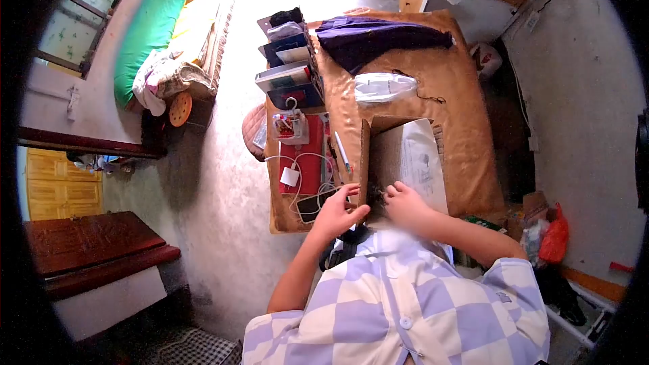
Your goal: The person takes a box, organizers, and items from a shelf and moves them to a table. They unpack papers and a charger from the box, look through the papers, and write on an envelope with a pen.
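Note:
An open cardboard box (387,155) stands at the near edge of the table, right in front of me. A white printed sheet (424,162) lies along its right side. My left hand (338,212) is beside the box's left wall, with thumb and fingers apart and nothing visible between them. My right hand (405,205) is over the near part of the box, its fingers bent and pressed together. Whatever they may hold is too small to make out. Just left of my left hand lie a dark phone (309,208) and a white cable (328,179).
Left of the box are a red book (301,162), a white charger (289,176), a pen (343,151) and a small clear container (291,127). Upright books (287,74) stand behind them. Farther back lie a white pouch (384,87) and dark purple cloth (378,37).

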`<action>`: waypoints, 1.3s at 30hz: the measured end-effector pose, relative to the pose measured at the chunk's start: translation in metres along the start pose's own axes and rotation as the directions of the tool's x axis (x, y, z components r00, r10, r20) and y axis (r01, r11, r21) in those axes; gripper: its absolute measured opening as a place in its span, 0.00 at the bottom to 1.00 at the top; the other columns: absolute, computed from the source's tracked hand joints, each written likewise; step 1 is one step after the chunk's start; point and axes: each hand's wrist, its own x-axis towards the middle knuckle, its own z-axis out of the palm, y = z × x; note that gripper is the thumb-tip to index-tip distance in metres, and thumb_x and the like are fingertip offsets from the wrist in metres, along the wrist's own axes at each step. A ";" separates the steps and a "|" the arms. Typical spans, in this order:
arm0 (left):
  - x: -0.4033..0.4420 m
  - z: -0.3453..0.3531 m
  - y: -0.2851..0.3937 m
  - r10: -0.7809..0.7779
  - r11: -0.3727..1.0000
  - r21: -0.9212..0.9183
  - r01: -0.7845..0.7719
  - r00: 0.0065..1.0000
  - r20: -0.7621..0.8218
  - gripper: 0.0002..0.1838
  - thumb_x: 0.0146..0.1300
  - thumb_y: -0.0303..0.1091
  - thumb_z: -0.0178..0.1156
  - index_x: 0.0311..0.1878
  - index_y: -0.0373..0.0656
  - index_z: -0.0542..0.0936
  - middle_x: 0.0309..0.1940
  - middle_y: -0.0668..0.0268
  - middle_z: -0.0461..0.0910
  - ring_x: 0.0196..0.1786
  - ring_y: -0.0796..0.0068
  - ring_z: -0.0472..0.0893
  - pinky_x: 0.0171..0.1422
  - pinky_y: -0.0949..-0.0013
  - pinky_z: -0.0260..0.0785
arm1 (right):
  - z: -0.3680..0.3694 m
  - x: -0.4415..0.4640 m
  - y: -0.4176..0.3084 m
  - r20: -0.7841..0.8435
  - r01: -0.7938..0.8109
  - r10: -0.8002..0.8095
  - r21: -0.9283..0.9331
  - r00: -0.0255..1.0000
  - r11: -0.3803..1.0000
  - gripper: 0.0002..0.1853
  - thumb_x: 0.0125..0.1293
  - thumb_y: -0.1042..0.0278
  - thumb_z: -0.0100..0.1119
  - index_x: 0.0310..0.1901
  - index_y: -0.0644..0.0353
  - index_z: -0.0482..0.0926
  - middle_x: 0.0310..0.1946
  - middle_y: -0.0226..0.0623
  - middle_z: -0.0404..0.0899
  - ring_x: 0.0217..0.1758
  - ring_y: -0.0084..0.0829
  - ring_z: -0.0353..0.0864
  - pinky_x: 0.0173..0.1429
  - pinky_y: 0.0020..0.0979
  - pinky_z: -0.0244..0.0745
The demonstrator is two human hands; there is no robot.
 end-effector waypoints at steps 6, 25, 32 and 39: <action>0.020 0.014 -0.014 -0.068 0.996 -0.060 0.072 0.995 0.066 0.22 0.48 0.31 0.53 0.48 0.34 0.67 0.33 0.60 0.77 0.37 0.71 0.77 0.41 0.70 0.68 | 0.006 -0.024 0.006 -0.143 -0.047 0.066 0.133 0.988 0.990 0.07 0.46 0.61 0.53 0.22 0.52 0.79 0.27 0.25 0.73 0.42 0.27 0.66 0.52 0.27 0.54; 0.025 0.018 -0.065 -0.183 0.694 -0.715 0.086 0.981 -0.059 0.19 0.56 0.31 0.52 0.51 0.38 0.66 0.43 0.64 0.73 0.44 0.73 0.74 0.49 0.70 0.65 | -0.018 -0.056 0.023 0.021 -0.283 0.948 0.956 0.318 0.073 0.37 0.41 0.64 0.66 0.54 0.63 0.61 0.47 0.45 0.69 0.50 0.40 0.68 0.51 0.35 0.63; 0.034 0.027 -0.085 -0.127 0.806 -0.592 -0.008 0.974 -0.186 0.18 0.57 0.31 0.53 0.50 0.37 0.67 0.42 0.64 0.74 0.43 0.78 0.72 0.49 0.73 0.64 | -0.050 -0.077 0.016 -0.185 -0.376 0.888 0.856 0.420 0.356 0.07 0.50 0.74 0.56 0.24 0.63 0.66 0.23 0.48 0.70 0.29 0.51 0.71 0.31 0.42 0.64; 0.031 0.022 -0.084 -0.172 0.796 -0.604 0.033 0.970 -0.174 0.18 0.57 0.33 0.54 0.50 0.37 0.67 0.42 0.64 0.74 0.42 0.76 0.73 0.48 0.71 0.65 | -0.077 -0.181 0.038 -0.177 -0.206 0.970 0.956 0.168 0.210 0.15 0.52 0.71 0.57 0.42 0.63 0.71 0.33 0.40 0.75 0.36 0.33 0.75 0.40 0.32 0.70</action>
